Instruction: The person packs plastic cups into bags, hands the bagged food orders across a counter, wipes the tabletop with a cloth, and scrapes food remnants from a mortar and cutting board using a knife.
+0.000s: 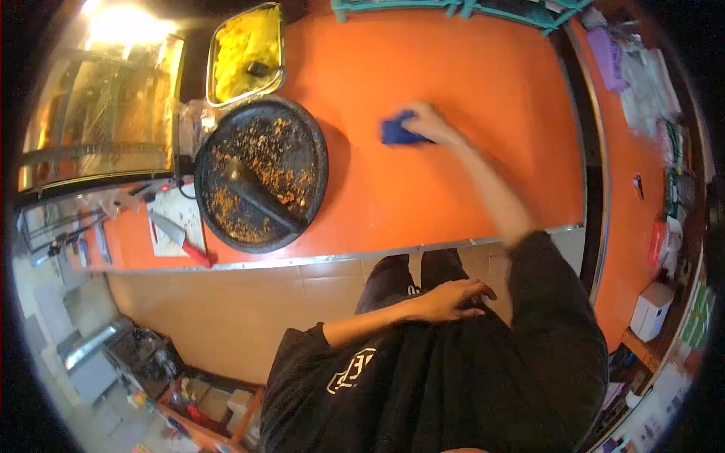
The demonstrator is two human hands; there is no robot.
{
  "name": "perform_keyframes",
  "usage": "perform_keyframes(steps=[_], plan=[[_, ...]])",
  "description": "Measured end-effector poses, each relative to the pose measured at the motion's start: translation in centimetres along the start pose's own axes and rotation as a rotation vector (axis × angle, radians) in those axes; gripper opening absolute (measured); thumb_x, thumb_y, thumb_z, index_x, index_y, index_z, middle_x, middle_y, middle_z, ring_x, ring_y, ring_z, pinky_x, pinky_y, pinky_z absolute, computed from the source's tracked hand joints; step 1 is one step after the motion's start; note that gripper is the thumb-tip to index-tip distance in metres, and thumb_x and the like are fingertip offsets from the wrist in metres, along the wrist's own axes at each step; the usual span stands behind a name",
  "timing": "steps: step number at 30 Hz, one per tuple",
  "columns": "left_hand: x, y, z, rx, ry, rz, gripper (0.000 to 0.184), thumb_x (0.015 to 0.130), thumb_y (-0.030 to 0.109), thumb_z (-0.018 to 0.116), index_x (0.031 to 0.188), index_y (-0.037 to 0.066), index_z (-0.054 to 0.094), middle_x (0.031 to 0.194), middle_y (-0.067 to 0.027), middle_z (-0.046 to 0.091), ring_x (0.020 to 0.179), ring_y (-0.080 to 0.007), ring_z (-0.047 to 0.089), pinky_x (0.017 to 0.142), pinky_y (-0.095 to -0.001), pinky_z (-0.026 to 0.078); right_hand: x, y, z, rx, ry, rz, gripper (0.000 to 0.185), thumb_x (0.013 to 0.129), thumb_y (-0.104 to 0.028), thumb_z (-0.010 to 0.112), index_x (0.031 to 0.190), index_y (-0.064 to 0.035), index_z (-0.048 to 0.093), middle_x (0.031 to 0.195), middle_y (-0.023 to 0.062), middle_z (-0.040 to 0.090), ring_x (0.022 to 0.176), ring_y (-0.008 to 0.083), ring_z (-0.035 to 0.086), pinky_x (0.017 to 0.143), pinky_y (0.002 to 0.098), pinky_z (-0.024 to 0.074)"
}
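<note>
My right hand (427,123) is closed on a blue cloth (402,130), pressed against the orange tabletop (453,189). Slight motion blur softens the hand and the cloth. My left hand (453,300) rests in front of my belly, its fingers loosely bent and apart, with nothing in it. To the left of the cloth stands a wide dark stone mortar (260,132), its inside coated with orange-brown crumbs. A dark pestle (264,198) lies across it.
A glass-like tray of yellow food (245,49) stands behind the mortar. A red-handled knife (180,238) lies on a white cutting board (177,211) by the front edge. Teal racks (468,6) line the back, and a lit glass case (106,106) is at left.
</note>
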State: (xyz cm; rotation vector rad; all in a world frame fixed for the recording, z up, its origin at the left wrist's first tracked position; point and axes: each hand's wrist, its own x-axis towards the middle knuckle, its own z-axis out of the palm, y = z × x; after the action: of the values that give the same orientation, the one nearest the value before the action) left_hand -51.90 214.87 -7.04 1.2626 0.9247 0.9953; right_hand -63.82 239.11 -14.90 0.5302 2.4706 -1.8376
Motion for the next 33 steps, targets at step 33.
perform_keyframes(steps=[33], plan=[[-1.7, -1.3, -1.2, -0.293, -0.153, -0.26, 0.036, 0.084, 0.022, 0.053, 0.114, 0.005, 0.044, 0.106, -0.0103, 0.052, 0.102, -0.0191, 0.048, 0.089, -0.0317, 0.038, -28.2, 5.2, -10.3, -0.248, -0.066, 0.781, 0.026, 0.052, 0.004, 0.045, 0.072, -0.0017, 0.06, 0.066, 0.0107, 0.06, 0.066, 0.0224, 0.059, 0.06, 0.0324, 0.0459]])
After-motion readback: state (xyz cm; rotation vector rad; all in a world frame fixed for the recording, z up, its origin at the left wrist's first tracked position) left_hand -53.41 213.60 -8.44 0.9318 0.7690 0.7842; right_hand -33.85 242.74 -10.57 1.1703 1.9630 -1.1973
